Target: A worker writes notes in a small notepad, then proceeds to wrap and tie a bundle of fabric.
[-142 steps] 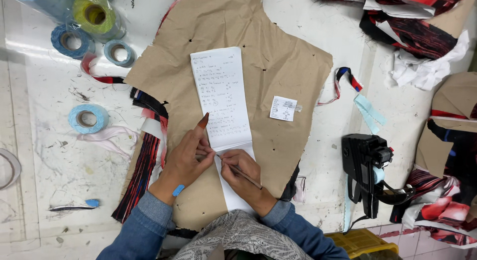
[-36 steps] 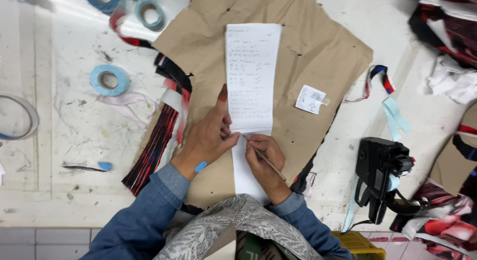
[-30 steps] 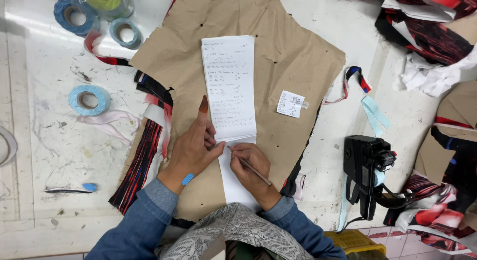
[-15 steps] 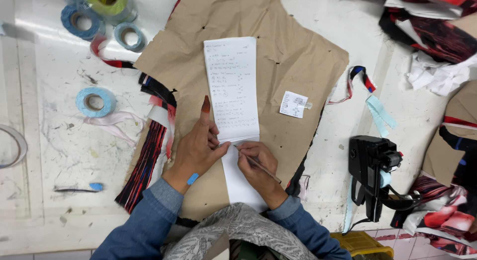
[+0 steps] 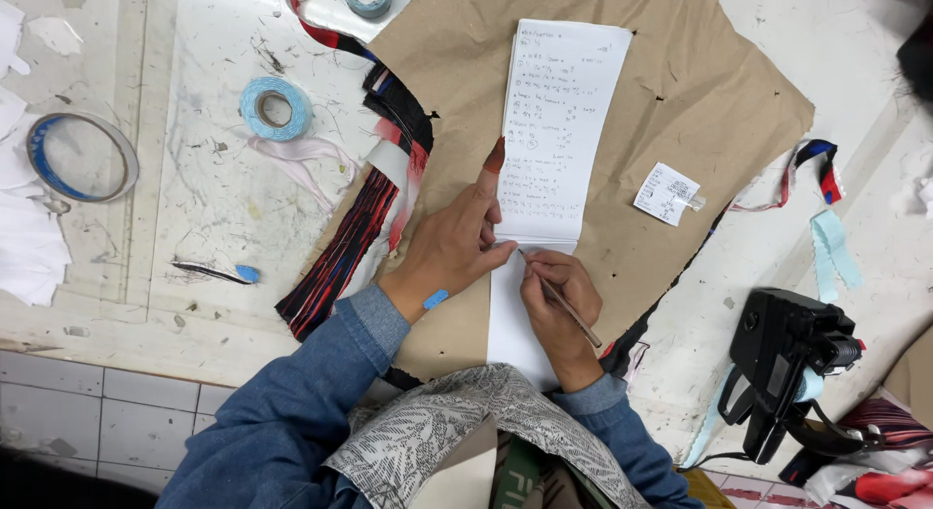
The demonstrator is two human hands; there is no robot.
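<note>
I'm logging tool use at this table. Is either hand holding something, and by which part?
The right hand holds a pencil, pinched near its writing tip. The left hand holds nothing; it presses flat on the notepad.

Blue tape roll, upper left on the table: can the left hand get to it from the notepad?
Probably yes. The left hand lies flat on the notepad, holding nothing; only striped fabric strips and bare table lie between it and the blue tape roll.

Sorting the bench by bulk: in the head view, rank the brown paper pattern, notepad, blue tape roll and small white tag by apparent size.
1. brown paper pattern
2. notepad
3. blue tape roll
4. small white tag, close to the roll, so unsure.
</note>
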